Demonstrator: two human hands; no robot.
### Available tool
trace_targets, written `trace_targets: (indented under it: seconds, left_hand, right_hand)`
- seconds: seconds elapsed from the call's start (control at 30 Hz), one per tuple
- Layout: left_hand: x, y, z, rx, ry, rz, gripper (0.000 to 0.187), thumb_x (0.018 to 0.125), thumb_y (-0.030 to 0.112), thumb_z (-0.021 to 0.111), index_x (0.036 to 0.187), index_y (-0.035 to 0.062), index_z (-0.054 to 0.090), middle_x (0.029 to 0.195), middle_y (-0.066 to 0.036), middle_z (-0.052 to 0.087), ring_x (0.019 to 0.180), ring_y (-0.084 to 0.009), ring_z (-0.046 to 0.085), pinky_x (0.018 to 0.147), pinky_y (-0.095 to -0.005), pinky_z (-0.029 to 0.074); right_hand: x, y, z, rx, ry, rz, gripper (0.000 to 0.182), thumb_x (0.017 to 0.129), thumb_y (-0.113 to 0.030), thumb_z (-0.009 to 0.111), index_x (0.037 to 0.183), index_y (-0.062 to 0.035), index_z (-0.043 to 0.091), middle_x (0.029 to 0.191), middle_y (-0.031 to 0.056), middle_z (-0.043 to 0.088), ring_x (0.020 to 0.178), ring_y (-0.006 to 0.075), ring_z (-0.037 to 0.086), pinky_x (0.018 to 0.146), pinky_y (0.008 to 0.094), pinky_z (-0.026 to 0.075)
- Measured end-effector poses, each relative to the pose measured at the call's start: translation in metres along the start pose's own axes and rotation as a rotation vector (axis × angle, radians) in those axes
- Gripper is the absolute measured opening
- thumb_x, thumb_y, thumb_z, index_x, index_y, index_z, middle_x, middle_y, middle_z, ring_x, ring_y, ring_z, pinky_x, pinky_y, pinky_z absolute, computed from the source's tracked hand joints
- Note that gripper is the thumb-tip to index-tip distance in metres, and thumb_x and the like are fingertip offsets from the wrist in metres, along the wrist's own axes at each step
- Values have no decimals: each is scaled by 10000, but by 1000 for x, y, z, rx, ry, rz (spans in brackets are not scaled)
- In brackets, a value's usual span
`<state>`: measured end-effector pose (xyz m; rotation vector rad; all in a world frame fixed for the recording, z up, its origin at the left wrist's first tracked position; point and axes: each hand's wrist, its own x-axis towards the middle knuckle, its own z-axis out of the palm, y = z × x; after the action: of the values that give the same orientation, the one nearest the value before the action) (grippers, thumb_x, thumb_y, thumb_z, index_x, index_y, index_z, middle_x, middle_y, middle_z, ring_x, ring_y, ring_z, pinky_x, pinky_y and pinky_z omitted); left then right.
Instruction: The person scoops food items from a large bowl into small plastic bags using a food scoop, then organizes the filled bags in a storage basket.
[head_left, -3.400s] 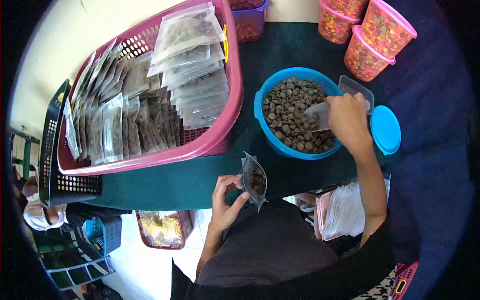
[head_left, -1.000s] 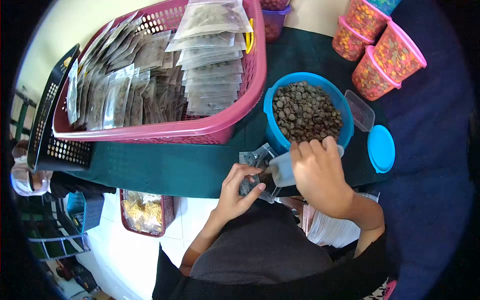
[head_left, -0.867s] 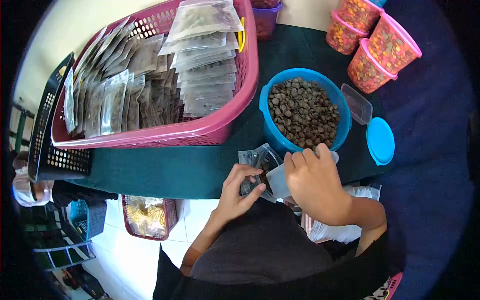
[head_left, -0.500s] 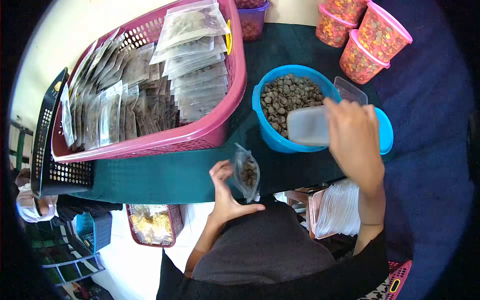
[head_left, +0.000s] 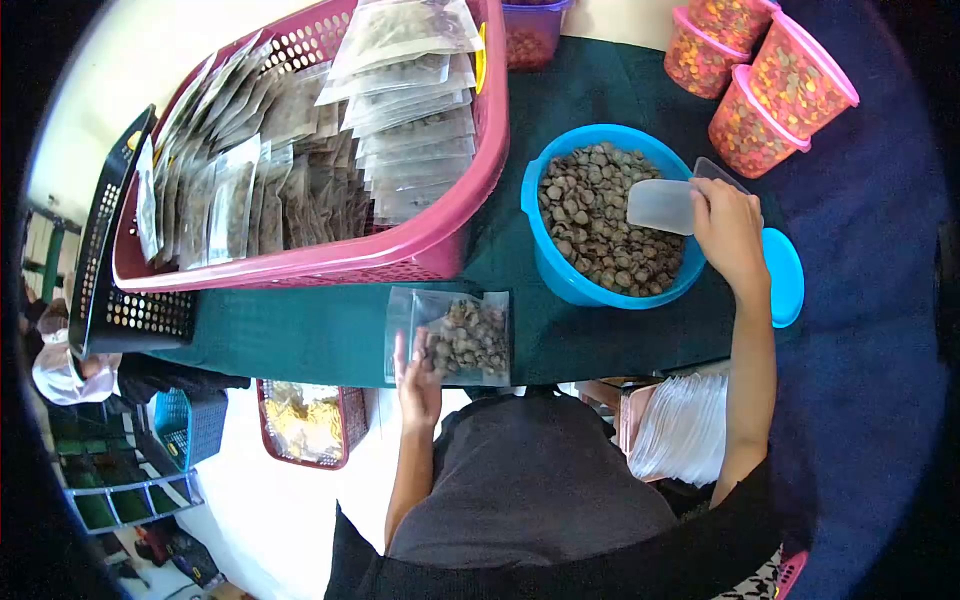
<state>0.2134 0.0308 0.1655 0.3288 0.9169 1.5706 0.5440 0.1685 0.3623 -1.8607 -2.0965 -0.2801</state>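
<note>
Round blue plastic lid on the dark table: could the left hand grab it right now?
Probably not easily. The lid lies on the far side of the right forearm, which crosses the straight way from the left hand.

Glossy blue plastic tub (head_left: 565, 277), matt cloth (head_left: 290, 345).

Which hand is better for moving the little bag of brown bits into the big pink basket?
Probably the left hand: its fingers are at the bag, and the pink basket is on its side. The right hand holds the scoop over the blue tub.
</note>
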Motion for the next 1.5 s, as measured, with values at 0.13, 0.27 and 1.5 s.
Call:
trace_targets:
  seconds: [0.13, 0.27, 1.5]
  left_hand:
    - [12, -7, 9, -135, 104, 1, 620, 834, 221, 493, 1320, 141, 117, 1318, -122, 271, 1180, -256, 302, 970, -424, 228]
    - [13, -19, 12, -116, 141, 42, 555, 833, 148, 501, 1292, 130, 191, 1256, -127, 360, 1132, -245, 368, 924, -404, 308]
    - [-58, 136, 56, 210, 44, 175, 264, 871, 227, 431, 1003, 5, 484, 886, -141, 581, 654, -154, 580, 504, -235, 474]
  right_hand:
    - [6, 5, 4, 57, -12, -8, 215, 807, -155, 436, 868, -28, 600, 777, 140, 584, 775, 287, 550, 663, 405, 353]
    - [9, 8, 17, 125, -26, -27, 222, 819, -169, 429, 906, -36, 583, 818, 132, 583, 800, 283, 544, 671, 400, 354]
    - [-54, -229, 36, 1777, -885, 55, 187, 828, -135, 531, 913, 31, 529, 771, 87, 584, 682, 133, 582, 584, 251, 487]
